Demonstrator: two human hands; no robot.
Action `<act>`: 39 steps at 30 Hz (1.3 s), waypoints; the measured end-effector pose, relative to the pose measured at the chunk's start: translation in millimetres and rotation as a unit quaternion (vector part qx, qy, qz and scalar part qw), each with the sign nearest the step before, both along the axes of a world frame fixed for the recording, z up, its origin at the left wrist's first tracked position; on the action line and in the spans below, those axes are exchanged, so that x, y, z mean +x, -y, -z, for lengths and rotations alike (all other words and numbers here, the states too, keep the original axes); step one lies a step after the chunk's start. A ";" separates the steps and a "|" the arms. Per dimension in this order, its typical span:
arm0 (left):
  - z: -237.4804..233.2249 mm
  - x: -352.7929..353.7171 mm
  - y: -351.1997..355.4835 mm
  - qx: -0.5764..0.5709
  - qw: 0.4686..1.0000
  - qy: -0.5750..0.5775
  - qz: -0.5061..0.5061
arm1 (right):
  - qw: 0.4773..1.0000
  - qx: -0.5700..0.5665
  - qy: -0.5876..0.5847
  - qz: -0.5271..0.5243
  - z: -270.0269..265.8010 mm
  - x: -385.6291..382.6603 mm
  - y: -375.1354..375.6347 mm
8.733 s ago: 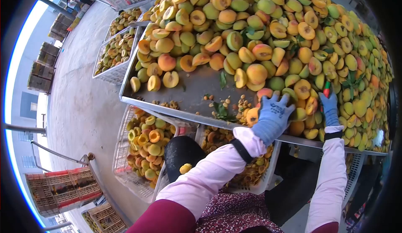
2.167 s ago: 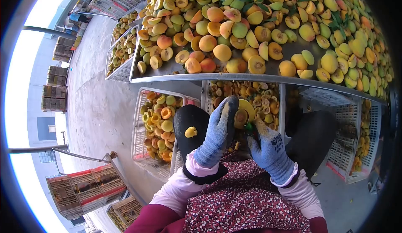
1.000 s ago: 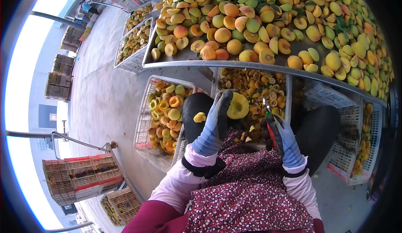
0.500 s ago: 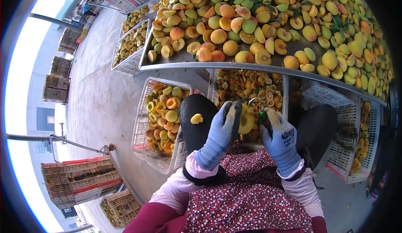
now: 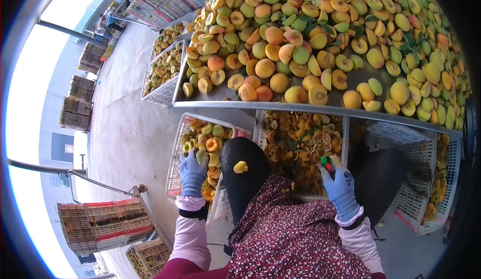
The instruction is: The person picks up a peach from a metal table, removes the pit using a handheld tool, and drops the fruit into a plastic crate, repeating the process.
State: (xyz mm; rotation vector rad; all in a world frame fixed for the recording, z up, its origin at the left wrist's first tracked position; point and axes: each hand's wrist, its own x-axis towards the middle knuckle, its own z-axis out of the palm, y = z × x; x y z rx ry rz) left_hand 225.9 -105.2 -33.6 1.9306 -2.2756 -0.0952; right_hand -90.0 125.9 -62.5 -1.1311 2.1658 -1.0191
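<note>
My left hand (image 5: 192, 173), in a blue-grey glove with stained fingertips, reaches over the left plastic crate (image 5: 173, 173). Its fingers are stretched out among the peach halves (image 5: 211, 144) there; whether a piece still touches them is hard to make out. My right hand (image 5: 338, 182), gloved the same way, is closed round a small pitting tool (image 5: 326, 163) with a green and red handle. Behind that hand stands a crate (image 5: 345, 137) filled with peach scraps and cut pieces. A yellow bit of peach (image 5: 240, 167) lies on my dark-covered knee.
A metal-edged table (image 5: 300, 109) heaped with halved peaches and some leaves spans the top. White crates (image 5: 415, 178) stand at the right, and more filled crates (image 5: 163, 73) at the upper left. Stacked crates on a trolley (image 5: 105, 224) are at the lower left.
My left hand has moved from in front of me to the left crate. The peach between my hands is gone from there. My right hand still grips the tool, slightly lower in view.
</note>
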 end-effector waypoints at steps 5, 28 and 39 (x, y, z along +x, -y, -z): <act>-34.9 -118.1 25.4 0.067 0.981 -0.166 0.072 | 0.999 0.029 0.001 -0.023 2.8 7.1 15.4; -42.8 -185.8 -88.2 0.166 0.775 -0.564 0.232 | 0.979 -0.182 -0.015 -0.095 -70.3 32.5 33.2; 22.2 -166.5 -68.7 0.228 0.898 -0.267 0.264 | 0.959 -0.117 0.255 0.031 -17.3 13.8 -7.1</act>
